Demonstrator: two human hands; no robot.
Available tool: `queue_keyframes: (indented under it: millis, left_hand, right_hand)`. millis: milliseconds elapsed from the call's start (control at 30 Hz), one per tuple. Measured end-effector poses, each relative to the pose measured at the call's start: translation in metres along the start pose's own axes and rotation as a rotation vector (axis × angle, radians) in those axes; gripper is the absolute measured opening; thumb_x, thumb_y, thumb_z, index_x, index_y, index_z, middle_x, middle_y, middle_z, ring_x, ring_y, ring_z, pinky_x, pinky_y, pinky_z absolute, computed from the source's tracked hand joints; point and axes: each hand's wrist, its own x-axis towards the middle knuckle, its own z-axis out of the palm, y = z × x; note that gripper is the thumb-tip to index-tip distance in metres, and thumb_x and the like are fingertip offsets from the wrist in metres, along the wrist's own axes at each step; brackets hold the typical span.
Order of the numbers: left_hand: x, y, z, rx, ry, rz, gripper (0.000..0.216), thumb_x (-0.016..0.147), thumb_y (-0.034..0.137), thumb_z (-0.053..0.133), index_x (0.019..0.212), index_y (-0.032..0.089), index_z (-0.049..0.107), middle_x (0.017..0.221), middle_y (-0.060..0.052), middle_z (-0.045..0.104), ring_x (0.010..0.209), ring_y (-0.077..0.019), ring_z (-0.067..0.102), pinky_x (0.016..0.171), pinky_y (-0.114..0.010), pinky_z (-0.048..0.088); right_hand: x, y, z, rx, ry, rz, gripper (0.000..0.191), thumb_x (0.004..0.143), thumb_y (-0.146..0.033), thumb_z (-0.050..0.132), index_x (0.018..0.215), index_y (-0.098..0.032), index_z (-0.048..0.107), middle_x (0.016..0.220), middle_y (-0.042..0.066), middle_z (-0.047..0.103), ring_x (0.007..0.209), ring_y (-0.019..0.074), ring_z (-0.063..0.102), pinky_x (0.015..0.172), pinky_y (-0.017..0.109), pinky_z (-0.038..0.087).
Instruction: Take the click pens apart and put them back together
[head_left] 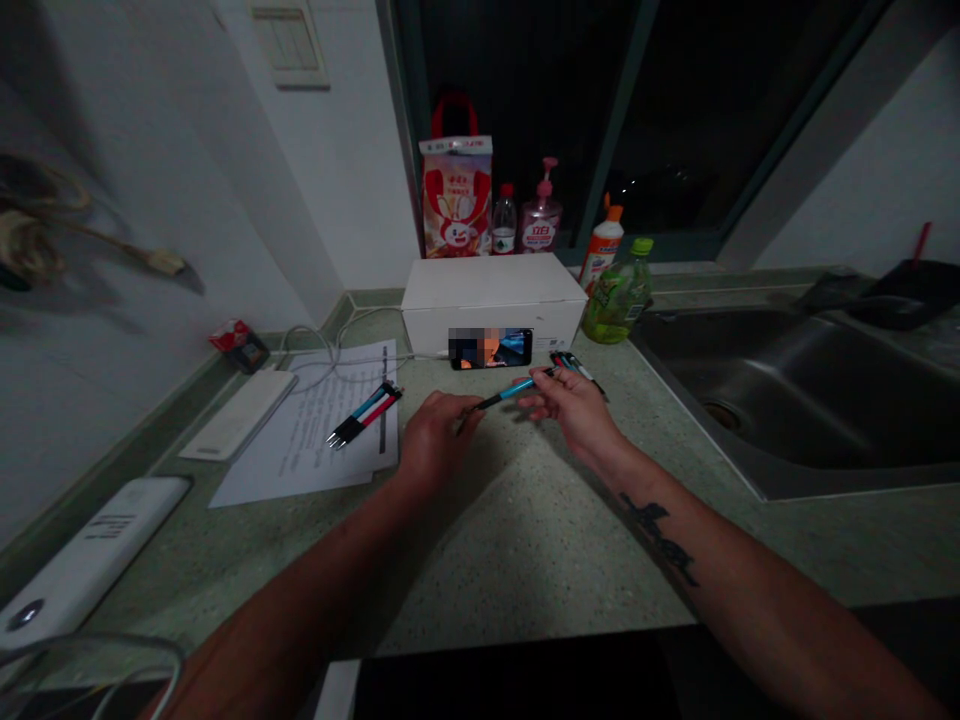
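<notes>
A blue-and-black pen (507,392) is held between my two hands above the counter. My left hand (436,438) pinches its black end. My right hand (568,405) grips the blue end between thumb and fingers. Just behind my right hand lies a group of pens (589,370), partly hidden by it. To the left, several blue, white and red pens with black grips (365,414) lie side by side on printed paper sheets (307,465). A phone (491,349) leans on its side against a white box (487,285), its screen lit.
A steel sink (810,400) is set in the counter (480,570) at right. Bottles, including a green one (619,300), and a red bag (457,200) stand behind the box. White devices (240,415) and cables lie along the left wall.
</notes>
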Motion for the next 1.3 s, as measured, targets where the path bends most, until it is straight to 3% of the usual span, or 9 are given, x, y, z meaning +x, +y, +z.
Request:
queue_keyframes:
  millis: [200, 400, 500, 633, 733, 833, 933, 1100, 1300]
  left_hand:
    - [0.004, -0.001, 0.001, -0.154, -0.140, -0.204, 0.022, 0.097, 0.028, 0.060, 0.096, 0.019, 0.080, 0.089, -0.004, 0.079, 0.083, -0.0222, 0.069, 0.079, -0.034, 0.053]
    - [0.002, -0.002, -0.001, 0.011, -0.064, -0.065, 0.017, 0.092, 0.026, 0.067, 0.096, 0.020, 0.082, 0.091, -0.007, 0.078, 0.090, -0.0253, 0.068, 0.088, -0.039, 0.052]
    - [0.000, -0.002, 0.000, 0.008, -0.037, -0.063, 0.015, 0.092, 0.027, 0.068, 0.096, 0.020, 0.080, 0.089, -0.006, 0.076, 0.085, -0.0229, 0.068, 0.086, -0.037, 0.053]
    - [-0.001, -0.002, 0.003, -0.033, -0.059, -0.048, 0.016, 0.092, 0.028, 0.067, 0.096, 0.018, 0.080, 0.090, -0.006, 0.076, 0.081, -0.0214, 0.068, 0.081, -0.035, 0.054]
    - [-0.003, -0.003, 0.006, -0.063, -0.113, 0.012, 0.018, 0.092, 0.027, 0.066, 0.101, 0.019, 0.079, 0.094, -0.006, 0.077, 0.083, -0.0217, 0.068, 0.083, -0.036, 0.055]
    - [-0.003, -0.006, 0.009, -0.087, -0.102, 0.021, 0.020, 0.092, 0.027, 0.066, 0.106, 0.020, 0.078, 0.097, -0.006, 0.077, 0.083, -0.0206, 0.068, 0.084, -0.036, 0.056]
    - [-0.001, -0.010, 0.008, -0.087, -0.072, 0.011, 0.019, 0.093, 0.026, 0.065, 0.107, 0.019, 0.077, 0.097, -0.006, 0.076, 0.084, -0.0197, 0.068, 0.083, -0.035, 0.056]
    - [0.006, -0.015, 0.001, -0.018, -0.041, 0.006, 0.017, 0.094, 0.023, 0.064, 0.106, 0.020, 0.076, 0.096, -0.005, 0.076, 0.083, -0.0186, 0.068, 0.084, -0.034, 0.055]
    - [0.010, -0.015, -0.003, 0.035, -0.041, -0.027, 0.018, 0.094, 0.024, 0.063, 0.107, 0.021, 0.075, 0.095, -0.005, 0.076, 0.083, -0.0197, 0.068, 0.083, -0.034, 0.055]
  right_hand:
    - [-0.002, -0.002, 0.002, 0.011, -0.014, -0.029, 0.047, 0.073, -0.058, 0.088, 0.097, -0.024, 0.067, 0.109, 0.008, 0.081, 0.073, 0.0182, 0.076, 0.058, 0.028, 0.060]
    - [0.000, -0.002, -0.001, -0.008, -0.018, -0.027, 0.048, 0.073, -0.060, 0.088, 0.093, -0.021, 0.068, 0.107, 0.010, 0.082, 0.064, 0.0148, 0.071, 0.052, 0.025, 0.055]
    - [0.000, -0.002, 0.000, -0.002, -0.033, -0.027, 0.048, 0.073, -0.060, 0.088, 0.093, -0.022, 0.068, 0.109, 0.011, 0.081, 0.067, 0.0165, 0.073, 0.053, 0.026, 0.056]
    - [-0.004, 0.005, 0.008, -0.010, -0.185, 0.006, 0.049, 0.074, -0.055, 0.088, 0.107, -0.023, 0.070, 0.106, 0.010, 0.082, 0.075, 0.0200, 0.077, 0.058, 0.028, 0.058]
    - [0.000, 0.013, 0.008, -0.113, -0.264, -0.032, 0.044, 0.080, -0.056, 0.081, 0.106, -0.022, 0.072, 0.098, 0.009, 0.081, 0.074, 0.0205, 0.076, 0.060, 0.030, 0.057]
    - [0.012, 0.012, -0.010, -0.415, -0.053, -0.221, 0.036, 0.090, -0.053, 0.068, 0.108, -0.022, 0.074, 0.086, 0.006, 0.078, 0.073, 0.0209, 0.072, 0.066, 0.033, 0.056]
    - [0.027, -0.001, -0.043, -0.843, 0.235, -0.325, 0.032, 0.098, -0.041, 0.058, 0.114, -0.020, 0.076, 0.098, 0.011, 0.079, 0.087, 0.0260, 0.072, 0.080, 0.038, 0.055]
    - [0.039, -0.017, -0.093, -1.348, 0.448, -0.058, 0.035, 0.101, -0.029, 0.056, 0.122, -0.011, 0.078, 0.119, 0.023, 0.077, 0.105, 0.0328, 0.073, 0.086, 0.038, 0.052]
    - [0.046, -0.008, -0.098, -1.456, 0.451, 0.109, 0.034, 0.100, -0.031, 0.056, 0.117, -0.015, 0.081, 0.119, 0.019, 0.078, 0.106, 0.0296, 0.073, 0.083, 0.034, 0.052]
